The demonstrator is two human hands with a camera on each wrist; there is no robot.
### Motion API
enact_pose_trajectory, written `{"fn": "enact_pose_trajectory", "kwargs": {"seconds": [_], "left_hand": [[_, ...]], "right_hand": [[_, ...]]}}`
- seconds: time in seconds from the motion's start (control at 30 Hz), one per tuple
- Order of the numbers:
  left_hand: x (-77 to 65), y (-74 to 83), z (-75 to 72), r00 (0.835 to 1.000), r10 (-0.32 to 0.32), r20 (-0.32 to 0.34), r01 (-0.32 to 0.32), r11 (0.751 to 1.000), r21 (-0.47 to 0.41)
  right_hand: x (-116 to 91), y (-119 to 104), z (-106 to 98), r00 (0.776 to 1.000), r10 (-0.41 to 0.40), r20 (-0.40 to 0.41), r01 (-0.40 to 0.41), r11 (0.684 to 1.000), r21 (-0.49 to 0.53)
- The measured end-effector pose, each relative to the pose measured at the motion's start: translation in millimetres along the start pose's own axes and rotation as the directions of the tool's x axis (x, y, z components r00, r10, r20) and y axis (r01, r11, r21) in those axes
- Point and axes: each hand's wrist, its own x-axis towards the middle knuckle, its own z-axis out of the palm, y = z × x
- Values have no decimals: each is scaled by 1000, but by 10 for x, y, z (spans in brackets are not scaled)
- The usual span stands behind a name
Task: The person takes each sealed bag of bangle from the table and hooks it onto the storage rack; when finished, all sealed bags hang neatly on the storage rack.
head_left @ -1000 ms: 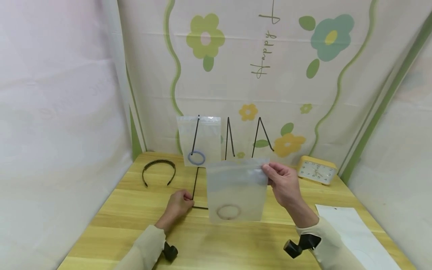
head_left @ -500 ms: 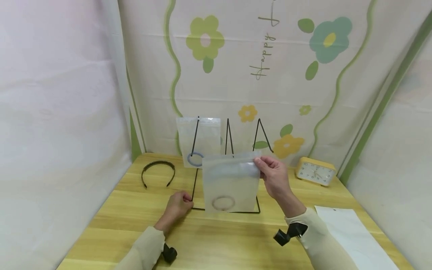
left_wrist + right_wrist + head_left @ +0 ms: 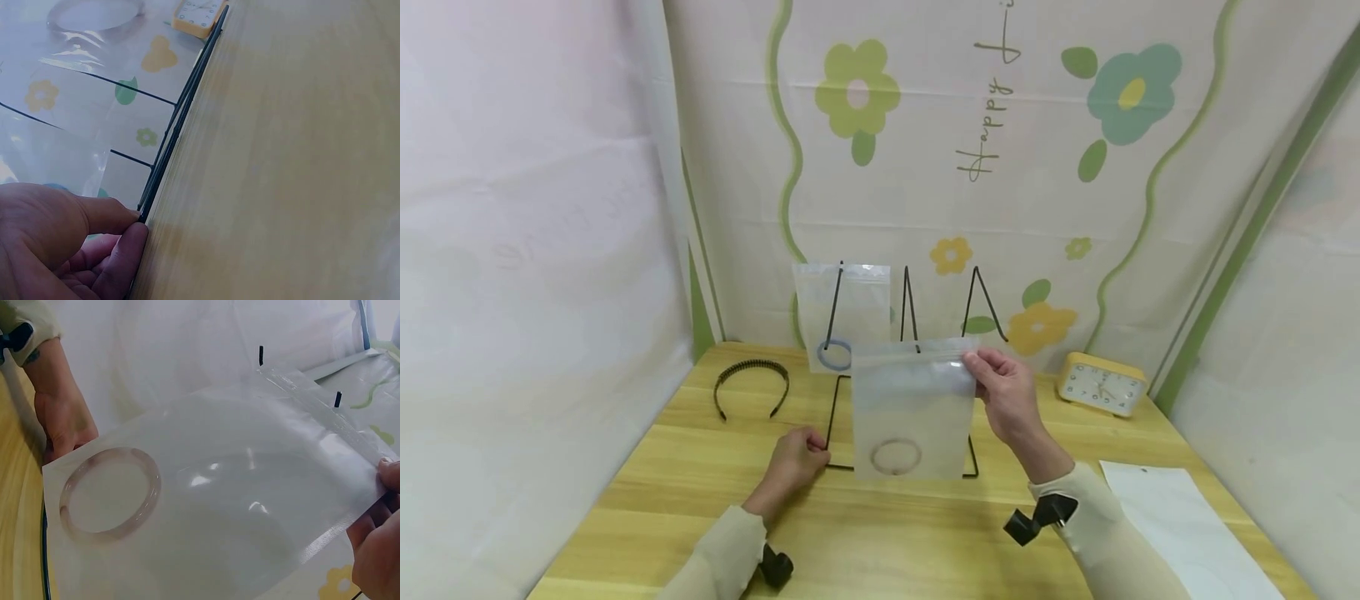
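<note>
My right hand (image 3: 1006, 392) pinches the top right corner of a frosted zip bag (image 3: 913, 400), which hangs upright with a pinkish-brown bangle (image 3: 109, 494) lying at its bottom. The tip of the middle hook of a black wire display rack (image 3: 912, 300) shows at the bag's top strip. On the left hook hangs a second zip bag (image 3: 861, 304) with a blue ring (image 3: 833, 355) inside. Low on the table, my left hand (image 3: 793, 460) grips the front left corner of the rack's base between thumb and fingers (image 3: 128, 250).
A dark toothed headband (image 3: 751, 367) lies left of the rack on the wooden table (image 3: 647, 500). To the right stands a yellow alarm clock (image 3: 1102, 385), with a white sheet (image 3: 1187, 517) nearer me. Flower-printed cloth (image 3: 917, 150) closes off the back.
My right hand has brought the bag with the bangle leftward and back, up to the rack's middle hook. The left hand has stayed at the base corner.
</note>
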Motion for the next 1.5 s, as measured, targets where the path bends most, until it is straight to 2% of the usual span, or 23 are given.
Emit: {"fn": "enact_pose_trajectory", "kwargs": {"seconds": [0.23, 0.57, 0.77, 0.97, 1.13, 1.27, 1.4, 1.5], "left_hand": [[-9, -10, -20, 1000, -3, 2, 3, 1000, -1], [12, -8, -18, 1000, 2, 5, -1, 1000, -25], [6, -25, 4, 1000, 3, 4, -3, 1000, -13], [-17, -12, -6, 1000, -2, 8, 2, 999, -34], [-24, -22, -12, 1000, 0, 8, 1, 999, -37], [-19, -25, -15, 1000, 6, 8, -5, 999, -34], [-11, -21, -11, 1000, 11, 5, -11, 999, -32], [-9, -17, -9, 1000, 18, 5, -17, 999, -36]], "right_hand": [[165, 35, 7, 999, 47, -21, -47, 999, -20], [455, 113, -17, 998, 35, -46, -37, 997, -62], [608, 207, -32, 998, -20, -67, 16, 998, -64], [746, 294, -5, 991, -69, -116, 56, 992, -111], [864, 353, 30, 991, -30, -130, 17, 995, -100], [962, 367, 44, 994, 1, -113, -18, 988, -155], [1043, 385, 48, 993, 3, -116, -24, 982, -185], [1090, 402, 54, 989, -17, -147, -16, 975, -220]]}}
